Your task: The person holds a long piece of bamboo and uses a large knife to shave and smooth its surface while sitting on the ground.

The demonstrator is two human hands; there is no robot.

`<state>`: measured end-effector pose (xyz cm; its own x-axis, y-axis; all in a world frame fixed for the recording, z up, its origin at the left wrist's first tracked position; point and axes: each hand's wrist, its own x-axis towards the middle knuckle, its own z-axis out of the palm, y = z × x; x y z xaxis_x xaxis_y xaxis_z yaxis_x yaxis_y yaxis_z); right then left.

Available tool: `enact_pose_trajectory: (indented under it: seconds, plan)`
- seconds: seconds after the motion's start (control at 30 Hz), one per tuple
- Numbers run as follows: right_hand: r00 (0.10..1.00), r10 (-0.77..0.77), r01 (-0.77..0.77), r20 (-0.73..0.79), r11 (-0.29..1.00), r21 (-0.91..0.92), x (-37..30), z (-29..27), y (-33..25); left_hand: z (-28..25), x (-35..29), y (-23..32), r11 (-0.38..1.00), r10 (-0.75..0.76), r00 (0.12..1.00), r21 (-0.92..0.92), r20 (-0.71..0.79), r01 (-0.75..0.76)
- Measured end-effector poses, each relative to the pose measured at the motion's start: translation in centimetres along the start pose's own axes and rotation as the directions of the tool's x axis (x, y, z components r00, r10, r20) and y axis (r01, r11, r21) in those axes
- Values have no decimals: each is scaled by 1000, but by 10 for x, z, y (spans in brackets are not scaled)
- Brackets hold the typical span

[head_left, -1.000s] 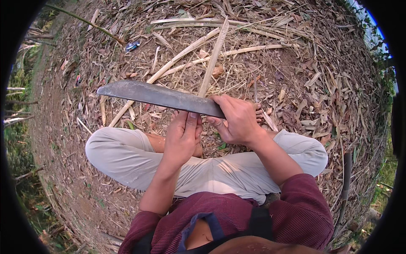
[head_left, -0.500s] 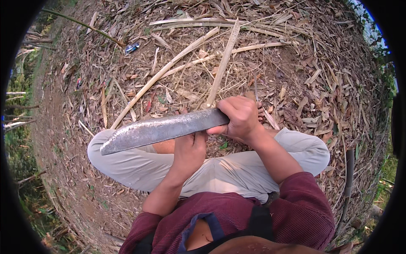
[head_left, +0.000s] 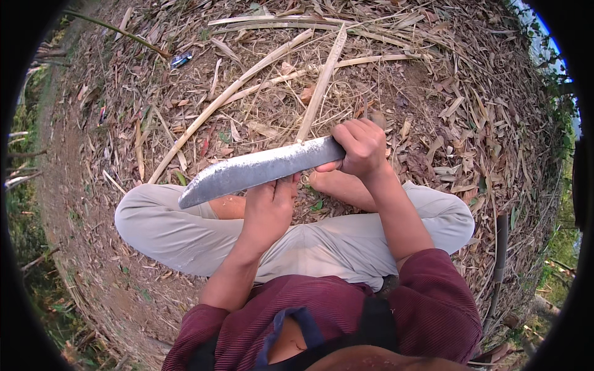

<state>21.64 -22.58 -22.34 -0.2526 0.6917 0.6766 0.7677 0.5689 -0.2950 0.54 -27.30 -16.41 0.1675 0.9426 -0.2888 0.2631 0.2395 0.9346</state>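
Note:
My right hand [head_left: 364,148] is closed around the handle end of a machete [head_left: 260,166], whose broad grey blade points left across my lap. Below the blade, my left hand [head_left: 269,210] is closed, with its fingertips partly hidden by the metal. A pale split strip, apparently bamboo [head_left: 322,83], runs from the far side down behind the blade, in line with my left hand. My left fingers appear to grip its near end, though the blade covers the contact. The blade's upper edge lies against or very near the strip.
My crossed legs in light trousers [head_left: 179,229] lie beneath both hands. More pale strips [head_left: 229,102] and thin shavings [head_left: 266,108] are strewn on the leaf-covered ground ahead. A small blue object [head_left: 181,59] lies far left, near a green stem [head_left: 117,29]. A dark stick [head_left: 500,247] is at right.
The machete has shifted right and slightly away from me, sliding over the left hand. The strip has moved a little against the ground, while my left hand stays under the blade.

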Motion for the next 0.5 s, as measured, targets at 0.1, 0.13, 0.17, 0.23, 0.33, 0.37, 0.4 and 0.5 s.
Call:
enact_pose_trajectory:
  seconds: [0.1,0.13,0.17,0.23,0.33,0.37,0.4,0.5]
  plan:
    - [1000,8,-7,14,997,-74,-1,-2,8,-11,0,18,913,-276,955,-283,107,296]
    - [991,133,-133,-4,987,-95,-7,0,22,-20,-4,32,898,-203,973,-374,113,231]
    - [838,545,-532,18,823,-198,-12,-1,45,-29,-12,28,890,-204,974,-395,103,228]
    - [436,898,-883,-57,415,-219,-25,-30,119,-52,-37,20,874,-219,970,-421,103,242]
    - [203,979,-928,-17,198,316,-25,-21,120,-60,-17,22,885,-250,967,-393,51,249]
    - [145,986,-844,83,80,530,-31,-17,97,-59,-14,22,856,-300,951,-418,76,304]
    - [296,950,-838,99,208,505,-36,-11,82,-57,-10,23,850,-285,953,-432,103,301]
    - [751,660,-620,39,683,387,-1,-1,27,-51,-2,34,794,-260,946,-515,193,323]
